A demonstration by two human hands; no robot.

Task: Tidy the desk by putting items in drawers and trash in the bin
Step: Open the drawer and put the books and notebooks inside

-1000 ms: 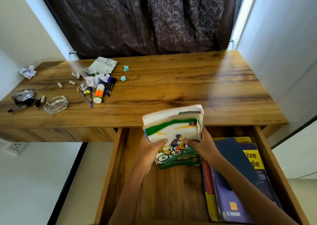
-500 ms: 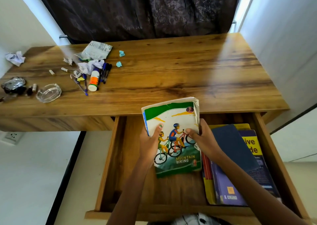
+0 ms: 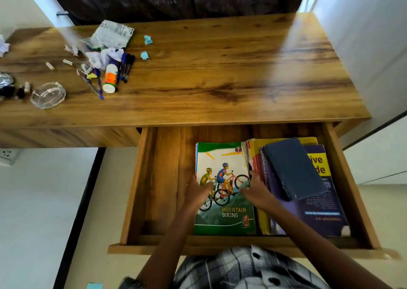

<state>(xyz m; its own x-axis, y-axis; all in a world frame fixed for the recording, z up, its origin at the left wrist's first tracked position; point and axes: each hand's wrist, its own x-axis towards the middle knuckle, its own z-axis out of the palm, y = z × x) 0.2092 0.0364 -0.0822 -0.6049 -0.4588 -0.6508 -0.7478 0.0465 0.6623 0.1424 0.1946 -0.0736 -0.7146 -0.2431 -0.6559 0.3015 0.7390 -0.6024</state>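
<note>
The Mountain Biking book (image 3: pixel 224 189) is lying flat on the floor of the open drawer (image 3: pixel 158 178), cover up, its right edge just beside the stack of books (image 3: pixel 317 192) filling the drawer's right side. The left hand (image 3: pixel 197 193) is resting on the book's left edge and the right hand (image 3: pixel 255 189) on its right edge — fingers look laid against the cover, but whether they are still grasping it or merely touching it cannot be told from here. A dark blue book (image 3: pixel 293 167) is sitting tilted on top of the stack. The drawer's left part is showing bare wood.

Above, on the desk (image 3: pixel 220 73), clutter is gathering toward the back left corner — a crumpled wrapper (image 3: pixel 112 34), white paper scraps (image 3: pixel 105 56), pens (image 3: pixel 125 66), a white and orange bottle (image 3: pixel 110 78) lying on its side, and two small blue paper balls (image 3: pixel 146 47). A glass ashtray (image 3: pixel 48 95) is sitting near the front left edge.
</note>
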